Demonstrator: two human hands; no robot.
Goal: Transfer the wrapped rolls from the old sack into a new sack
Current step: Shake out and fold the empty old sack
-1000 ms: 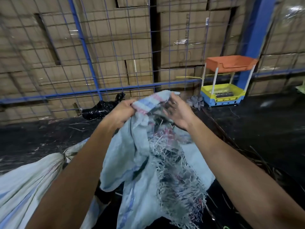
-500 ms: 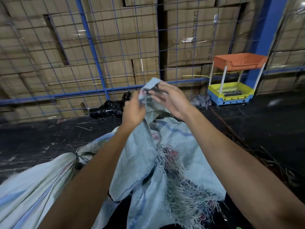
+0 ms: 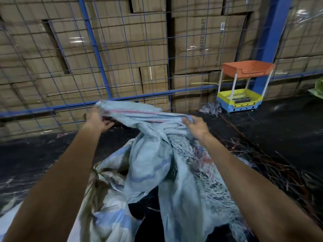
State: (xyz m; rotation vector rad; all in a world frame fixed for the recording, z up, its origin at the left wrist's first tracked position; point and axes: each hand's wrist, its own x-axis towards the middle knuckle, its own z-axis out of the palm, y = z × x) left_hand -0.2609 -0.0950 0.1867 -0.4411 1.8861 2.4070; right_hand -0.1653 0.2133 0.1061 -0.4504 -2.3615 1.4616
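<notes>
I hold up a pale blue woven sack [image 3: 148, 154] with red and blue stripes and a frayed, torn side. My left hand [image 3: 97, 119] grips one end of its top edge and my right hand [image 3: 196, 127] grips the other end, stretching the edge between them. The rest of the sack hangs down in folds between my forearms. A second whitish sack [image 3: 103, 198], tied at a knot, lies below on the left. No wrapped rolls are visible.
A blue wire mesh fence [image 3: 97, 49] stands ahead with stacked cardboard boxes [image 3: 201, 41] behind it. A small orange, yellow and blue tray rack [image 3: 243, 88] sits at the right by a blue post [image 3: 272, 41]. Dry twigs [image 3: 279, 170] lie on the dark floor at right.
My hands were close together bunching the sack's top; they have moved apart, spreading the edge wide. The view has tilted up slightly.
</notes>
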